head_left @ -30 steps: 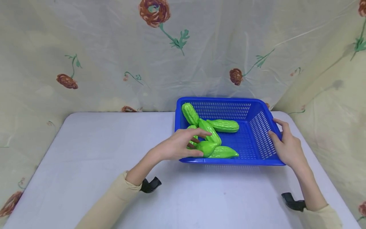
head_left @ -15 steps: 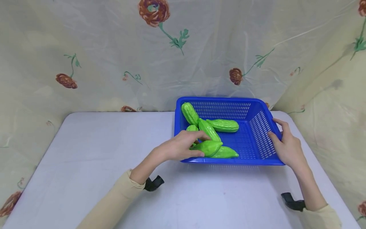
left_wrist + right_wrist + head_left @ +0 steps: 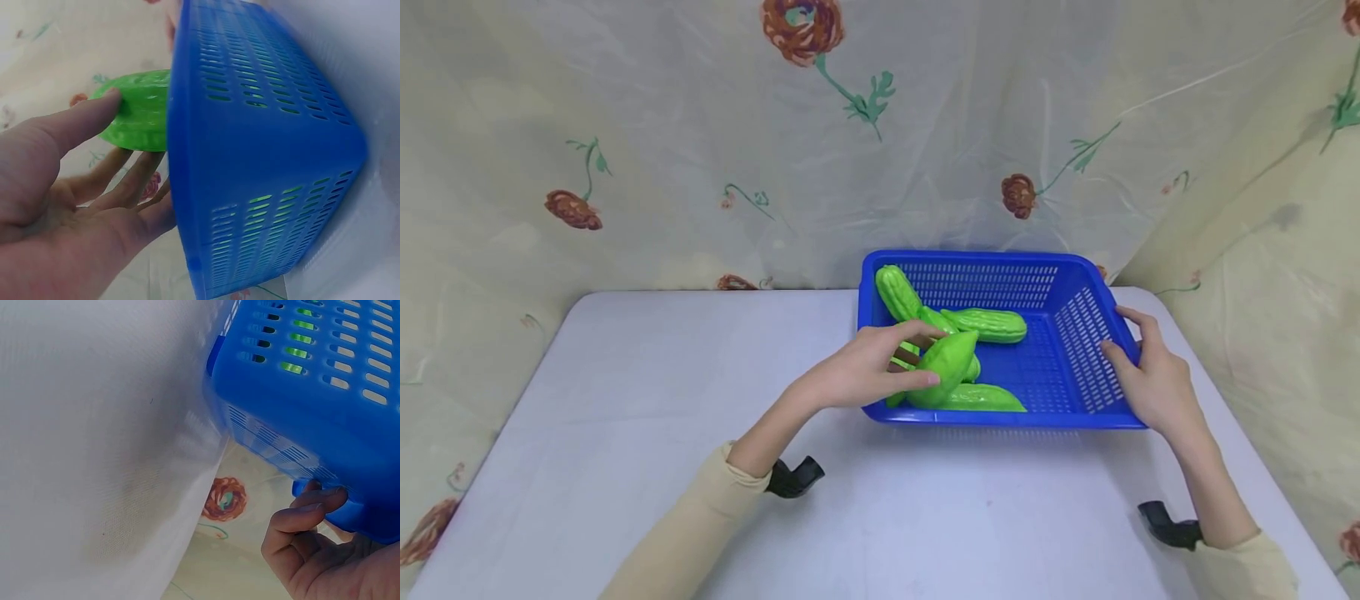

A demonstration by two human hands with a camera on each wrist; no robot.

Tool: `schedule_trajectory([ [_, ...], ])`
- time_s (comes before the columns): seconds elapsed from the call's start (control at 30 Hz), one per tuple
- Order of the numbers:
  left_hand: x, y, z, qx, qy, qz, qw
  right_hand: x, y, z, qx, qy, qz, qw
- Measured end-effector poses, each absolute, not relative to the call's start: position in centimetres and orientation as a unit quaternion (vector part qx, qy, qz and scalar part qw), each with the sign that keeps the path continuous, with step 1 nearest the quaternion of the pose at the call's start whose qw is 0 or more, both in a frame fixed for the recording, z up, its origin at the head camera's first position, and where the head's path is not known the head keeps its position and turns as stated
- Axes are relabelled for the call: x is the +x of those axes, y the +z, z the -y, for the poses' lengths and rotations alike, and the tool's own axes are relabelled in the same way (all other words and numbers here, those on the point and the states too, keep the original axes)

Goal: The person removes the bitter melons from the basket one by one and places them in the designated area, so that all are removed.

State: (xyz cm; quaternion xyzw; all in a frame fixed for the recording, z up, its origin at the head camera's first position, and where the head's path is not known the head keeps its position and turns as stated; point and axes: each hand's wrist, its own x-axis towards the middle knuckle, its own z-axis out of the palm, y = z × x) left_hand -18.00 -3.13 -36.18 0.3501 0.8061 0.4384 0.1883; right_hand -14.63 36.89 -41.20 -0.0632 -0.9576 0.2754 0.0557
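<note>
A blue slotted plastic basket (image 3: 1030, 419) stands at the table's back right. My left hand (image 3: 872, 367) reaches over its left side and holds a bright green bitter melon (image 3: 946, 367), thumb on the near side and fingers behind. In the left wrist view that bitter melon (image 3: 140, 112) shows above the basket rim, between thumb and fingers. Several more bitter melons, among them one (image 3: 988, 325) at the back and one (image 3: 985, 398) at the front, lie in the basket's left half. My right hand (image 3: 1157, 379) grips the basket's right rim, its fingers curled on the outside in the right wrist view.
The white table (image 3: 662, 400) reaches out to the left and in front of the basket. A flower-patterned curtain (image 3: 925, 167) hangs right behind the table. Black wrist mounts (image 3: 793, 477) stick out from both forearms.
My left hand has taken hold of the bitter melon and raised it, tilting its pointed end upward. The right hand and the basket stay in place.
</note>
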Motion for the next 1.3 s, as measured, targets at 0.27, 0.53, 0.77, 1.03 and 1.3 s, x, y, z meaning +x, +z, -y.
schedule_trajectory([
  [0.27, -18.2, -35.6, 4.5, 0.243, 0.529, -0.790, 0.193, -14.7, -41.2, -37.1, -0.068, 0.264, 0.960, 0.055],
  [0.53, -18.8, -35.1, 6.5, 0.128, 0.633, -0.740, 0.189, -14.7, -41.3, -37.2, -0.069, 0.268, 0.960, 0.053],
  [0.77, -19.0, -35.2, 8.3, 0.091, 0.672, -0.711, 0.185, -14.5, -41.5, -37.2, -0.067, 0.272, 0.958, 0.059],
  [1.03, -19.8, -35.9, 9.9, 0.027, 0.698, -0.699, 0.152, -14.5, -41.4, -37.1, -0.066, 0.273, 0.958, 0.061],
  [1.3, -21.5, -37.6, 11.1, -0.019, 0.687, -0.713, 0.142, -14.8, -41.3, -36.9, -0.055, 0.266, 0.959, 0.080],
])
